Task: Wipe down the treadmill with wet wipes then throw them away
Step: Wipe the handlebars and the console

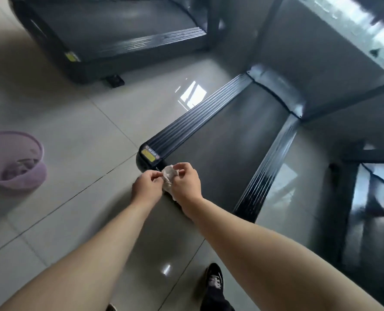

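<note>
While crumpled white wet wipe [169, 173] sits above rear corner of black ribbed-rail treadmill [220, 153], right grip [186, 184] curls round it and left grip [147, 186] pinches its edge. Risk: wad slips, lands on glossy grey tiled floor [74, 131]. Lilac plastic basket bin [29, 180] well apart at left; toss from here likely misses.

Soft daylight from the upper right glares on the glossy floor [193, 95]; edges bend and blur, especially right.

Crumpled wipe [169, 173] between both hands, above treadmill [220, 140].
</note>
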{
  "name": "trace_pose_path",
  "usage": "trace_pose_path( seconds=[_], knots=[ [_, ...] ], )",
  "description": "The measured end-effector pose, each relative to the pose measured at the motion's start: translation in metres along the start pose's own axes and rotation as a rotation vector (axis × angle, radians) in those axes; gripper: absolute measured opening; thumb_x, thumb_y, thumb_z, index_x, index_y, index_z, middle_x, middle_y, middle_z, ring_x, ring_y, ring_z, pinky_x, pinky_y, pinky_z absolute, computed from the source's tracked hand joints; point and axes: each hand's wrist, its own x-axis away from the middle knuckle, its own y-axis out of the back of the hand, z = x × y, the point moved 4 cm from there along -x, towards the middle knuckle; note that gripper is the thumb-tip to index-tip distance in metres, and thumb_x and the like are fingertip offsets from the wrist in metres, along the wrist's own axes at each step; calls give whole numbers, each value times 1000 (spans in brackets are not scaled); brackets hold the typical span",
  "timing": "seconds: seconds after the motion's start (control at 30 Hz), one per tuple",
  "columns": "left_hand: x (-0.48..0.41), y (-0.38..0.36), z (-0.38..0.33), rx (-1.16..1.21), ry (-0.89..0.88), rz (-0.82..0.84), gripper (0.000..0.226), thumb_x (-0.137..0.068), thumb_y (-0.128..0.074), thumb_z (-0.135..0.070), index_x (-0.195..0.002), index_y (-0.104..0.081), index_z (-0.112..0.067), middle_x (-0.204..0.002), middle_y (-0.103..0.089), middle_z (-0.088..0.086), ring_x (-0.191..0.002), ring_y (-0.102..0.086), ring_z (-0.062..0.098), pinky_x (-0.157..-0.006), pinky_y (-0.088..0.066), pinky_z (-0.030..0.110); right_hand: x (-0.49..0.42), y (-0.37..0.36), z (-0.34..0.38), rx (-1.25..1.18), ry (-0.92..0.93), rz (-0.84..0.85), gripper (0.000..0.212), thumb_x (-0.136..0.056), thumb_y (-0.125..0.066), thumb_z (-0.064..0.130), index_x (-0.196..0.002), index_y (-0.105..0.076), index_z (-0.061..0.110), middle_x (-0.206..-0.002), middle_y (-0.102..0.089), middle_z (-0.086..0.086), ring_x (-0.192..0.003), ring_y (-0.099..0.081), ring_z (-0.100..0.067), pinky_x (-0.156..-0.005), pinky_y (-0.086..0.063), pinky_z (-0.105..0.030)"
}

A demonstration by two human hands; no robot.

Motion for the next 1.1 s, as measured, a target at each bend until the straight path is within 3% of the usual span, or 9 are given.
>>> trace_pose_path(
  seconds=[0.2,0.33,0.5,0.63,0.73,0.87,0.93,1.03,1.1],
  knots=[
    [22,-21,-105,22,-129,99,14,-103,-52,-9,-113,-60,-12,-104,-64,4,-74,-57,7,-52,-41,5,3,86,43,-129,16,-83,19,-97,-52,23,-107,-67,17,-105,-69,-4,-87,-70,-19,-78,-60,-41],
    [17,-44,-191,11,-257,237,9,-101,-59,-18,-108,-60,-24,-101,-68,-3,-97,-66,18,-82,-55,28,-13,144,72,-285,-7,-108,21,-94,-60,24,-113,-68,20,-103,-71,5,-93,-68,-9,-77,-56,-25],
    [-12,-82,-307,-157,-448,395,7,-93,-73,-29,-95,-67,-32,-94,-73,-6,-90,-68,10,-79,-52,24,-64,221,114,-377,10,-239,33,-96,-53,9,-125,-60,24,-109,-65,9,-101,-62,-8,-87,-49,-20],
    [-45,-100,-373,-378,-627,409,7,-95,-68,-29,-102,-69,-27,-96,-69,-10,-89,-63,7,-71,-44,13,-110,268,141,-431,26,-275,20,-96,-58,12,-113,-61,23,-97,-65,12,-88,-62,-2,-67,-47,-14],
    [-89,-110,-420,-476,-753,363,10,-95,-68,-36,-96,-68,-26,-94,-61,-4,-86,-59,12,-72,-43,20,-156,291,161,-480,46,-296,13,-95,-64,16,-107,-63,20,-96,-68,9,-88,-64,-5,-75,-53,-22],
    [-153,-138,-486,-444,-751,383,19,-97,-64,-38,-97,-69,-20,-86,-67,-10,-80,-62,11,-62,-37,12,-232,317,200,-489,126,-387,14,-93,-65,14,-97,-63,27,-96,-70,5,-91,-67,-11,-76,-53,-22],
    [-176,-155,-518,-355,-702,416,19,-97,-63,-36,-98,-71,-18,-84,-70,-9,-82,-65,14,-64,-41,17,-266,331,216,-450,129,-460,17,-92,-62,11,-96,-63,28,-98,-69,-1,-91,-66,-17,-75,-52,-21],
    [-205,-180,-568,-281,-685,486,11,-96,-63,-27,-98,-70,-18,-87,-74,-3,-86,-70,21,-77,-55,32,-314,360,238,-297,103,-567,18,-91,-61,16,-105,-65,26,-112,-56,-5,-107,-52,-22,-95,-46,-32],
    [-222,-193,-599,-254,-700,504,9,-94,-64,-24,-99,-70,-20,-90,-75,1,-89,-71,22,-85,-57,40,-342,380,251,-282,82,-574,20,-93,-60,17,-112,-64,22,-116,-47,-5,-108,-45,-19,-99,-42,-30]
  ],
)
